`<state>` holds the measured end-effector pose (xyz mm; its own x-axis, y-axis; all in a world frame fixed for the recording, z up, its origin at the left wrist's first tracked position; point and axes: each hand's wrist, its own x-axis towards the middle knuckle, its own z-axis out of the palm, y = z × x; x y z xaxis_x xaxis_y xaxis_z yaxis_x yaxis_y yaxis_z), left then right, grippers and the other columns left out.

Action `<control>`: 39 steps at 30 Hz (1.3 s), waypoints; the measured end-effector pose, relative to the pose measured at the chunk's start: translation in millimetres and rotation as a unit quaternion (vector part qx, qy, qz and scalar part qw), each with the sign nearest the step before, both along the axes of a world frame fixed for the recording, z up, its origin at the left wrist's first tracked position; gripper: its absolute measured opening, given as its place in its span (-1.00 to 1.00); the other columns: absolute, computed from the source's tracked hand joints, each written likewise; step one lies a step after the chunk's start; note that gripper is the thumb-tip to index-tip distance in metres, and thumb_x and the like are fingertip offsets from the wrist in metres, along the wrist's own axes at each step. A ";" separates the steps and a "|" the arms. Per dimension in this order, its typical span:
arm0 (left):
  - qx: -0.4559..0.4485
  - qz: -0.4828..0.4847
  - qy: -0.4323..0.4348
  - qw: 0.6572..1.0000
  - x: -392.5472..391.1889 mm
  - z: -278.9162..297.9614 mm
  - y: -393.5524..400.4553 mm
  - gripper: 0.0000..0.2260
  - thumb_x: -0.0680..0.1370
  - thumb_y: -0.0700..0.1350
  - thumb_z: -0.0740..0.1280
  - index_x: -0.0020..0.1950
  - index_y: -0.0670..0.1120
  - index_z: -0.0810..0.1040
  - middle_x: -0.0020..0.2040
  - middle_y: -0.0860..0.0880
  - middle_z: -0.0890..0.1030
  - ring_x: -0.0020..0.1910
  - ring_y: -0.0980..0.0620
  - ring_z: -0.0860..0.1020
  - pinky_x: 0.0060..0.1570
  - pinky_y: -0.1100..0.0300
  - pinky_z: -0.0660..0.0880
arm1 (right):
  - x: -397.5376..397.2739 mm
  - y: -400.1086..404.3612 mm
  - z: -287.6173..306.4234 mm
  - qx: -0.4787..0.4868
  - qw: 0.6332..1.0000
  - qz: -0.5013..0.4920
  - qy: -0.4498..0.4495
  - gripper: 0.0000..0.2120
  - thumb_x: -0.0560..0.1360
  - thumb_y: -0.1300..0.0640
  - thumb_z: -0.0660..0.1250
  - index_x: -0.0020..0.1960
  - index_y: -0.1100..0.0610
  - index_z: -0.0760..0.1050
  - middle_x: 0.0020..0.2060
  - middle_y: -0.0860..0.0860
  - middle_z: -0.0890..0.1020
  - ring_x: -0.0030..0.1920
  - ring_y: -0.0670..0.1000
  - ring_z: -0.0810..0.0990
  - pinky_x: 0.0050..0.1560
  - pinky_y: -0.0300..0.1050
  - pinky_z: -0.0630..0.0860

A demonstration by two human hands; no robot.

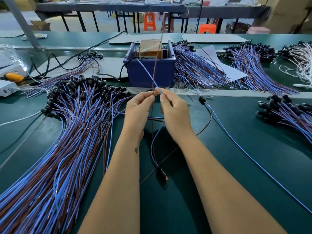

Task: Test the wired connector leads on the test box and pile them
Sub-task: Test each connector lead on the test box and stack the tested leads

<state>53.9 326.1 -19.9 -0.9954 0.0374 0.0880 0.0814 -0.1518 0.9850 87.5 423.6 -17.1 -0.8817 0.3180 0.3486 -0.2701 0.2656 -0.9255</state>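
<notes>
Each hand has its grip closed in a pinch on one wire of a single lead: the left hand [137, 107] pinches the brown wire [154, 73] between thumb and fingertips, and the right hand [173, 112] pinches the blue wire [146, 71], the two hands just beside each other above the green desk [236, 166]. Both wires rise from the pinches and cross on their way to the test box [150, 48], an orange-brown block standing inside a dark blue bin [150, 73]; two thin metal posts [140, 52] stand up at the block's front, and the wire ends reach toward them, though whether they touch cannot be told. Below the hands the same two wires hang down to one black connector [163, 173] lying on the desk between the forearms, where a small orange glow shows. One loose lead [207, 112] with a black connector lies just right of the right hand. A large pile of leads [67, 132] fans out on the left, too many to count. Four more heaps of blue-and-brown leads lie around: one behind left [81, 65], two behind right [194, 65], and one at the right edge [287, 112]. A bundle of white wires [302, 58] sits far right.
</notes>
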 end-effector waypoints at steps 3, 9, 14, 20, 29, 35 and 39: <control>0.021 -0.023 -0.027 0.999 -1.8 -0.7 -0.4 -0.79 0.61 -0.20 0.27 -0.13 -0.01 0.64 -0.44 0.16 0.50 -0.48 0.22 0.37 -0.42 0.35 0.31 | 1.4 -2.4 1.0 0.004 0.999 0.045 -0.027 -0.65 0.64 0.29 0.14 0.39 0.18 0.46 0.22 -0.05 0.58 0.14 -0.27 0.47 0.16 -0.55 0.32; 0.000 -0.066 -0.060 0.996 -2.9 -1.9 -4.8 -0.71 0.63 -0.07 0.28 -0.30 -0.05 0.44 -0.46 0.06 0.41 -0.50 0.14 0.31 -0.45 0.29 0.25 | 3.0 0.2 1.3 -0.001 0.993 0.098 -0.072 -0.65 0.64 0.20 0.19 0.41 0.13 0.45 0.06 -0.04 0.65 0.02 -0.23 0.53 0.14 -0.43 0.42; 0.085 -0.007 -0.071 0.994 -5.7 2.4 -9.3 -0.73 0.65 -0.17 0.22 -0.26 -0.08 0.37 -0.48 0.06 0.42 -0.55 0.15 0.32 -0.47 0.27 0.28 | 1.5 6.8 -2.0 -0.034 0.990 0.121 -0.064 -0.61 0.65 0.25 0.13 0.44 0.01 0.41 -0.26 -0.11 0.47 -0.37 -0.22 0.35 -0.28 -0.40 0.32; 0.193 0.051 -0.086 0.976 -11.1 5.8 -14.7 -0.76 0.67 -0.15 0.18 -0.20 -0.10 0.35 -0.45 0.03 0.43 -0.53 0.14 0.39 -0.52 0.30 0.38 | 7.7 3.9 -3.1 0.116 0.980 0.156 -0.042 -0.31 0.43 0.18 0.49 0.45 -0.21 0.33 -0.30 0.03 0.44 -0.38 -0.17 0.33 -0.18 -0.33 0.41; 0.086 0.133 -0.068 0.985 -13.3 -2.4 -17.2 -0.83 0.63 -0.13 0.31 -0.15 -0.03 0.42 -0.28 0.06 0.51 -0.36 0.18 0.50 -0.31 0.26 0.48 | -1.1 22.4 3.1 -0.269 0.962 0.044 -0.030 -0.73 0.68 0.13 0.13 -0.08 0.12 0.56 -0.50 -0.09 0.34 -0.51 -0.13 0.25 -0.48 -0.28 0.22; -0.057 0.028 0.062 0.996 1.2 4.2 -11.1 -0.81 0.58 -0.24 0.36 -0.13 0.00 0.43 -0.25 0.03 0.62 -0.43 0.17 0.56 -0.41 0.34 0.45 | -0.1 42.1 11.0 -0.105 0.985 -0.102 -0.091 -0.64 0.68 0.05 0.07 -0.26 0.05 0.41 -0.34 -0.03 0.50 -0.31 -0.06 0.46 -0.17 -0.07 0.47; 0.068 -0.095 0.084 0.990 21.1 22.4 -11.2 -0.76 0.55 -0.34 0.36 -0.16 -0.01 0.48 -0.28 0.05 0.66 -0.39 0.13 0.60 -0.38 0.34 0.49 | 16.8 70.7 25.5 -0.105 0.987 -0.089 -0.083 -0.66 0.69 0.13 0.05 -0.25 0.12 0.36 -0.44 0.00 0.46 -0.56 -0.13 0.37 -0.49 -0.26 0.34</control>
